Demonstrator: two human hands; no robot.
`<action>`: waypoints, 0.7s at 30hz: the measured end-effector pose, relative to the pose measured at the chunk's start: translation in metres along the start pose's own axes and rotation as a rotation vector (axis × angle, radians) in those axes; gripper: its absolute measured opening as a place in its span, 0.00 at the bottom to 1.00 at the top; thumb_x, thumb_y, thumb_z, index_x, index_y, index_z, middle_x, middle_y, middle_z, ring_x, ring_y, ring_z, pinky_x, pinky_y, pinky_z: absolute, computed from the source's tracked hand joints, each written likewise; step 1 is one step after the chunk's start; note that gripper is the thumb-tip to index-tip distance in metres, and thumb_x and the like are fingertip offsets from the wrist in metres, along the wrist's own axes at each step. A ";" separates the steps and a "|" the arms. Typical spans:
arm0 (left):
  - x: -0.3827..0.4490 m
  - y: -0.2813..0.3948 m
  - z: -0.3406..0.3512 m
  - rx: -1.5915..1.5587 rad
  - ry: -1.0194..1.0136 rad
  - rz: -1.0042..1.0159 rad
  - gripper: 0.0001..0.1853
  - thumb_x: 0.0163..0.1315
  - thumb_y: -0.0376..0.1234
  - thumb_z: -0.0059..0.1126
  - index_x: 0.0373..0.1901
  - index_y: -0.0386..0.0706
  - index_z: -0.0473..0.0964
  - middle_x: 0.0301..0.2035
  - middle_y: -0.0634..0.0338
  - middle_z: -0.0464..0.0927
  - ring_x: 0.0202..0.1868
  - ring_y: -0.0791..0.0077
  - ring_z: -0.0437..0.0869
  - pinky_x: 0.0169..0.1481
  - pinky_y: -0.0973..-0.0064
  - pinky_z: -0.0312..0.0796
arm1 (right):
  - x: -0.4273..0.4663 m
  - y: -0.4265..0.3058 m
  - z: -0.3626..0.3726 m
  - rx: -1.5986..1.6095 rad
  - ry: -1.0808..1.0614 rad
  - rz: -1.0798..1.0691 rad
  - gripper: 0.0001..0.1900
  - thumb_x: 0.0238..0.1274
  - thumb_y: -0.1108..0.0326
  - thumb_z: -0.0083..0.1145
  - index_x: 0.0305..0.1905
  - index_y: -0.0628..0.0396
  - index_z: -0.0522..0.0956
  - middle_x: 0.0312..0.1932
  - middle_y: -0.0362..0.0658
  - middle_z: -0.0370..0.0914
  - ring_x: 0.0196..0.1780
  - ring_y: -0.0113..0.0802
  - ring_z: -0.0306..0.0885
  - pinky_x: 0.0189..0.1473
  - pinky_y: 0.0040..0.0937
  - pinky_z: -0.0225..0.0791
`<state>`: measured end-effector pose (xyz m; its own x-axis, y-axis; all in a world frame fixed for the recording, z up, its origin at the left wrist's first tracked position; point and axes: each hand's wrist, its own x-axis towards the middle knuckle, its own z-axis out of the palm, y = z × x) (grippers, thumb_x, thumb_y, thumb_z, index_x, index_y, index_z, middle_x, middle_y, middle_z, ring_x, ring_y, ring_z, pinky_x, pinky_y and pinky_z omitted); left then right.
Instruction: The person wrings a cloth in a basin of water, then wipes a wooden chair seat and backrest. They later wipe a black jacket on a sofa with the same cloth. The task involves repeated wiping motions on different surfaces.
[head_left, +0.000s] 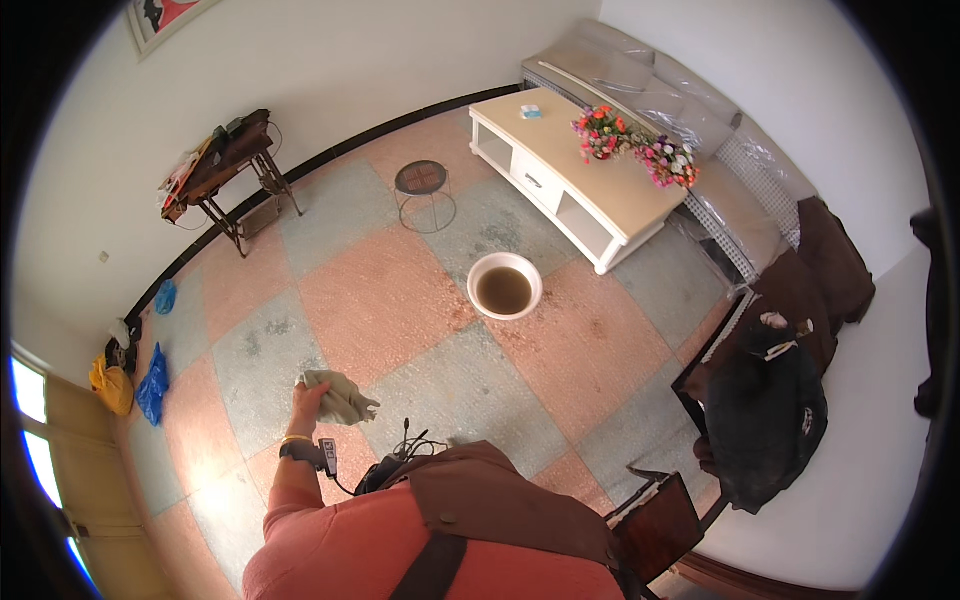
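Note:
My left hand is shut on a crumpled grey-green cloth, held out over the floor tiles at the lower left. A dark strap with a small remote-like device sits on that wrist, with a cable running from it towards my chest. My right hand is out of view. Ahead of me on the floor stands a white basin holding murky brown water. Wet-looking dark marks show on the tiles around the basin. The cloth and the basin are well apart.
Beyond the basin stand a round stool and a low white table with artificial flowers. A plastic-covered sofa lines the right wall. A sewing machine table and plastic bags are at left, a wooden chair at lower right.

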<state>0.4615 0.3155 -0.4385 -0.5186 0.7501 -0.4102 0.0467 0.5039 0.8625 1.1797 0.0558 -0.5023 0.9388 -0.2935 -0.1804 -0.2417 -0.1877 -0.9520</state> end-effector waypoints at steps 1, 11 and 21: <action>0.015 0.003 -0.009 -0.026 0.002 0.008 0.18 0.55 0.33 0.65 0.43 0.31 0.77 0.37 0.52 0.82 0.36 0.64 0.84 0.42 0.68 0.77 | -0.016 0.000 0.012 -0.007 -0.021 -0.002 0.09 0.61 0.66 0.48 0.39 0.59 0.76 0.35 0.47 0.79 0.36 0.43 0.79 0.39 0.40 0.71; 0.098 0.011 -0.103 -0.168 0.223 -0.011 0.16 0.57 0.32 0.63 0.45 0.34 0.77 0.38 0.55 0.82 0.38 0.67 0.83 0.43 0.71 0.76 | -0.121 0.006 0.133 -0.095 -0.138 -0.034 0.07 0.59 0.68 0.50 0.39 0.58 0.76 0.35 0.46 0.79 0.35 0.44 0.79 0.37 0.40 0.71; 0.107 0.030 -0.149 -0.366 0.647 -0.023 0.18 0.57 0.33 0.63 0.48 0.37 0.76 0.41 0.57 0.80 0.41 0.69 0.81 0.47 0.72 0.73 | -0.219 0.005 0.471 -0.218 -0.551 -0.229 0.06 0.57 0.70 0.52 0.38 0.58 0.76 0.34 0.46 0.79 0.33 0.44 0.79 0.35 0.39 0.71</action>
<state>0.2801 0.3472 -0.4123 -0.9205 0.2819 -0.2706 -0.1993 0.2571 0.9456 1.0889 0.5603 -0.5843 0.9472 0.2912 -0.1343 -0.0098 -0.3923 -0.9198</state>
